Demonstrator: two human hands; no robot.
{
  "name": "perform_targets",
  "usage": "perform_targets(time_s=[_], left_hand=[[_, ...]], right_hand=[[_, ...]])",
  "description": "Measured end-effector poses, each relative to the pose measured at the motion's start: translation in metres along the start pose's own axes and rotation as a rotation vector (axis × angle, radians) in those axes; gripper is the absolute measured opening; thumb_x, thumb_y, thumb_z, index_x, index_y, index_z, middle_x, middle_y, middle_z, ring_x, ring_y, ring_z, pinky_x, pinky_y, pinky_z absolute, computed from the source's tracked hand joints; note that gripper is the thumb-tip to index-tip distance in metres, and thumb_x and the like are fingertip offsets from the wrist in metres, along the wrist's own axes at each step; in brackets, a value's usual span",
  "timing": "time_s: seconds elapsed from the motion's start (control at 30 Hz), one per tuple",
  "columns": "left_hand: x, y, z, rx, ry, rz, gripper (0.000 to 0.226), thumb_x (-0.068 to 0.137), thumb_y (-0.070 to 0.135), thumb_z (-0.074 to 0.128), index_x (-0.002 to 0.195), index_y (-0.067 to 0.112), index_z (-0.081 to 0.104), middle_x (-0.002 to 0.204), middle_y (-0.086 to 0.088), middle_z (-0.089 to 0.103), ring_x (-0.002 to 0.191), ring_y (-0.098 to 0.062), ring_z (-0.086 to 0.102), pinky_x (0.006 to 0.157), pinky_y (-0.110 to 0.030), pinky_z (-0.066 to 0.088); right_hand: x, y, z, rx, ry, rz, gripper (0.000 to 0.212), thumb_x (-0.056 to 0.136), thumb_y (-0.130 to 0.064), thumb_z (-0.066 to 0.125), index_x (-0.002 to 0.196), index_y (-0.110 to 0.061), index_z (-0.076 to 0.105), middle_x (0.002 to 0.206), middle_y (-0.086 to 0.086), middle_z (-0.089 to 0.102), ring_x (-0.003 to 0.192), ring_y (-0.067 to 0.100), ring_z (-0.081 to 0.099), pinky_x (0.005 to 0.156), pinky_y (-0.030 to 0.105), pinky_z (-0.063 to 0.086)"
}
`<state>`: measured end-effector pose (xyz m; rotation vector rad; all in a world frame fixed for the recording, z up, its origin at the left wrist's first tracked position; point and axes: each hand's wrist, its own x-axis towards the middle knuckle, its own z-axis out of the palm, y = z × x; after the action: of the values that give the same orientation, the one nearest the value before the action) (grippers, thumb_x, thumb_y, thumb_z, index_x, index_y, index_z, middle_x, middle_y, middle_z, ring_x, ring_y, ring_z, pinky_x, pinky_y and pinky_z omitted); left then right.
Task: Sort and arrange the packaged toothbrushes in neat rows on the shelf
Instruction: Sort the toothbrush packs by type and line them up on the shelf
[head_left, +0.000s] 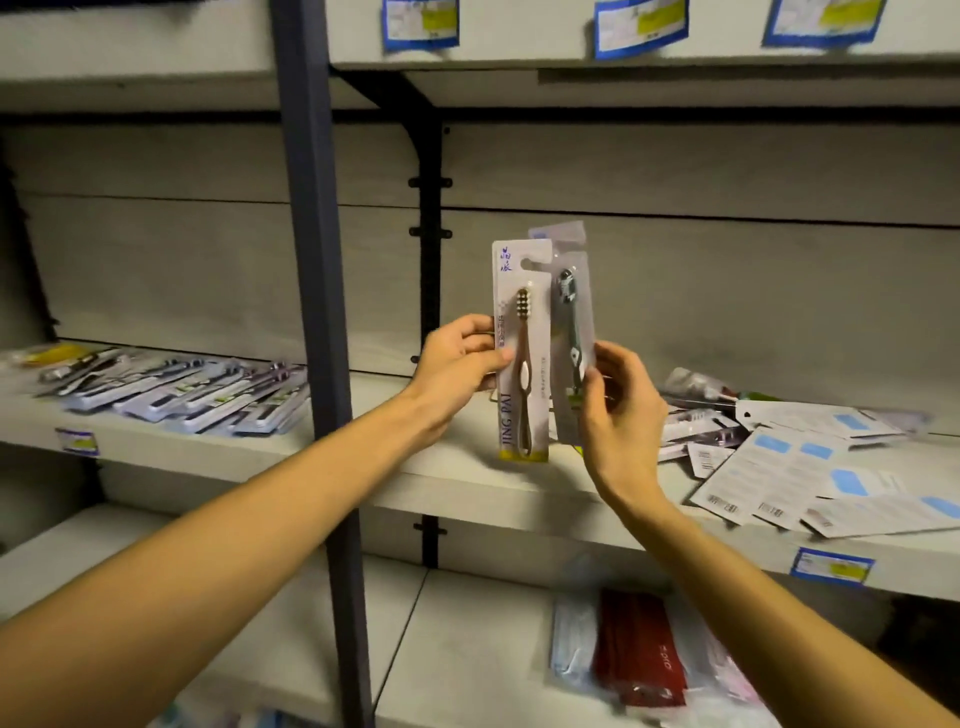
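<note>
Above the shelf (467, 483), left hand (457, 364) pinches the brown toothbrush pack (522, 353), right hand (621, 410) the dark pack (571, 322); both grips closed, upright, likely for comparing.

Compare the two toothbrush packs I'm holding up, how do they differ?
The left pack, pinched by the left hand, has a brown brush on a white printed card; the right pack, pinched by the right hand, holds a dark brush in greyish, clearer wrapping. The left pack stands upright in front; the right pack tilts and sits partly behind it. Both are held heads up above the shelf.
</note>
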<state>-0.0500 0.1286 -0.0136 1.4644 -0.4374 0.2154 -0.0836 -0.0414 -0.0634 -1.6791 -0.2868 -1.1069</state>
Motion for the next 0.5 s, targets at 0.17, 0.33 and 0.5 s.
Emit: perform_targets(time_s=[0.17, 0.33, 0.5], left_hand=[[-0.026, 0.021, -0.053, 0.016, -0.027, 0.031, 0.021, 0.091, -0.004, 0.064, 0.109, 0.007, 0.063, 0.101, -0.009, 0.076, 0.088, -0.017, 0.074, 0.071, -0.028, 0.06], [-0.067, 0.04, -0.134, 0.047, -0.087, 0.085, 0.027, 0.088, -0.001, 0.07, 0.113, 0.009, 0.065, 0.1, -0.008, 0.077, 0.089, -0.019, 0.074, 0.072, -0.03, 0.06], [-0.1, 0.052, -0.242, 0.048, -0.046, 0.057, 0.027, 0.087, -0.002, 0.07, 0.109, 0.012, 0.068, 0.102, -0.01, 0.076, 0.088, -0.02, 0.073, 0.073, -0.031, 0.062]], right_hand=[[-0.022, -0.039, 0.036, 0.005, 0.006, -0.015, 0.023, 0.102, -0.014, 0.048, 0.123, -0.018, 0.055, 0.109, -0.005, 0.069, 0.096, 0.008, 0.066, 0.084, 0.032, 0.058], [-0.06, -0.094, 0.095, 0.019, 0.001, -0.044, 0.024, 0.102, -0.014, 0.049, 0.125, -0.02, 0.051, 0.101, -0.018, 0.063, 0.092, 0.0, 0.064, 0.076, 0.016, 0.054], [-0.103, -0.144, 0.178, 0.114, -0.023, -0.018, 0.025, 0.101, -0.012, 0.05, 0.126, -0.016, 0.053, 0.1, -0.013, 0.067, 0.092, 0.009, 0.067, 0.077, 0.023, 0.056]])
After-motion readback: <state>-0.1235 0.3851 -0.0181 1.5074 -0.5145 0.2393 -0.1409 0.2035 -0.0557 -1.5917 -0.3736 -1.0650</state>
